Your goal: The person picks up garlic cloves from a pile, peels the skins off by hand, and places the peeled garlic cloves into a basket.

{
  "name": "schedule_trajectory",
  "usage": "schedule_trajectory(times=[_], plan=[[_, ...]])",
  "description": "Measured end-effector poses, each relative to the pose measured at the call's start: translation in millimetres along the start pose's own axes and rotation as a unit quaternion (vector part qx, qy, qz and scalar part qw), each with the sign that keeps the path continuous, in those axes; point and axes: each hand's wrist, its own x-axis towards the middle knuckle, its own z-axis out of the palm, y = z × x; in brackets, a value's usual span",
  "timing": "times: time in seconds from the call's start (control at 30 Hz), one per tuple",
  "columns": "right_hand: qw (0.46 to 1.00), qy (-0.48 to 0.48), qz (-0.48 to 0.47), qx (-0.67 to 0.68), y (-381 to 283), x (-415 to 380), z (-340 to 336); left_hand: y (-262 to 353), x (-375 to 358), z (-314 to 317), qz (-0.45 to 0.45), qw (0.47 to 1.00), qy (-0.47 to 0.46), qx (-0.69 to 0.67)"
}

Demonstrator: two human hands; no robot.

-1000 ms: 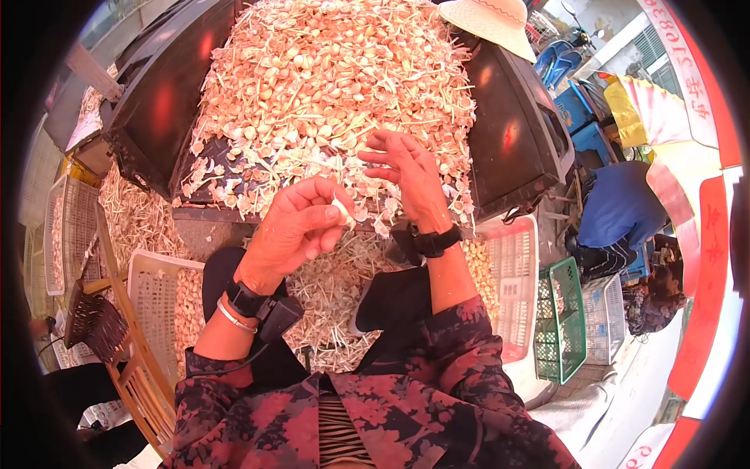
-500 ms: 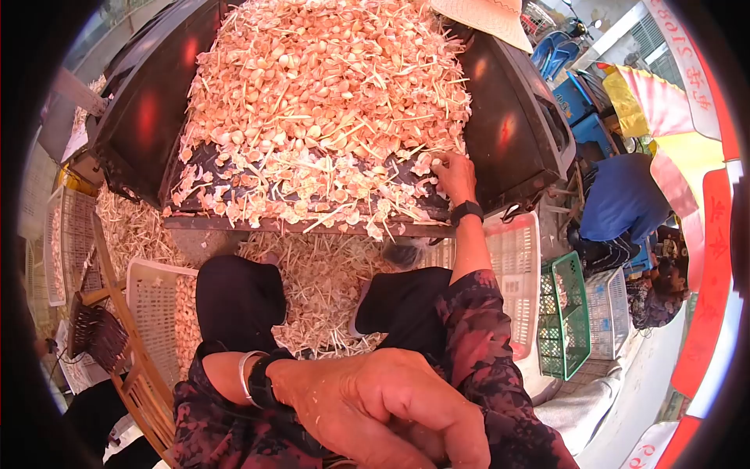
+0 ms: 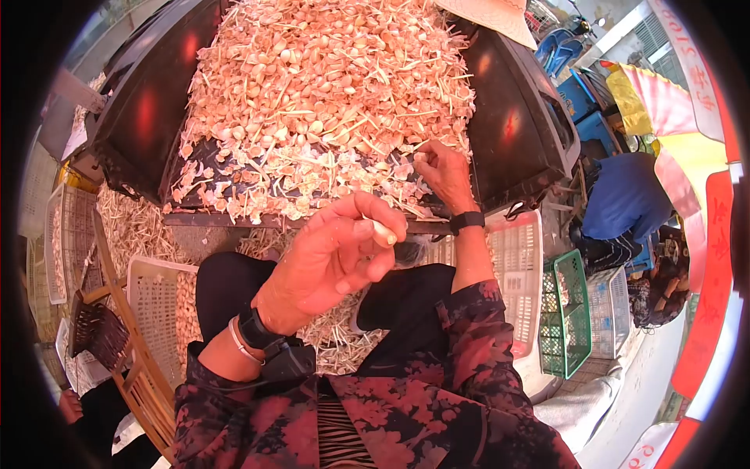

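Observation:
A large heap of garlic cloves [image 3: 312, 86], mixed with dry skins and stalks, covers the dark surface in front of me. My left hand [image 3: 324, 254] is raised over my lap, thumb and forefinger pinching a pale garlic clove [image 3: 383, 234]. At the right front edge of the heap, my right hand [image 3: 448, 178] rests with its fingers curled together among the skins. What lies between those fingertips, if anything, I cannot make out.
Dark side panels [image 3: 516, 117] flank the heap. A straw hat [image 3: 496, 17] lies at the back right. Beside my legs stand a white crate [image 3: 148, 293] with cloves and a green crate [image 3: 566, 316]. Stalks litter the ground. A person in blue [image 3: 625, 195] bends at the right.
My left hand has come up and forward from my lap, now showing a clove in its pinch. The right hand has shifted slightly left and up along the heap's edge.

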Motion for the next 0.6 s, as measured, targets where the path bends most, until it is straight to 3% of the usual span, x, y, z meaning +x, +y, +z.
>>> schedule_trajectory(times=[0.13,0.2,0.37,0.47,0.6], plan=[[0.959,-0.073,0.047,0.269,-42.5,-11.9,-4.4,12.4,27.4,-66.6,0.050,0.977,0.146,0.149],[0.940,-0.110,0.034,0.320,-62.6,-18.9,-0.2,18.0,33.9,-79.5,0.044,0.956,0.156,0.245],[0.947,-0.132,-0.084,0.280,-103.9,-28.7,7.9,17.1,30.8,-71.6,0.043,0.914,0.167,0.367],[0.965,-0.100,-0.187,0.157,-116.3,-29.8,12.7,14.4,30.4,-81.8,0.072,0.907,0.182,0.372],[0.963,-0.087,-0.208,0.149,-118.8,-32.0,18.7,19.3,25.2,-83.0,0.118,0.876,0.178,0.432]])
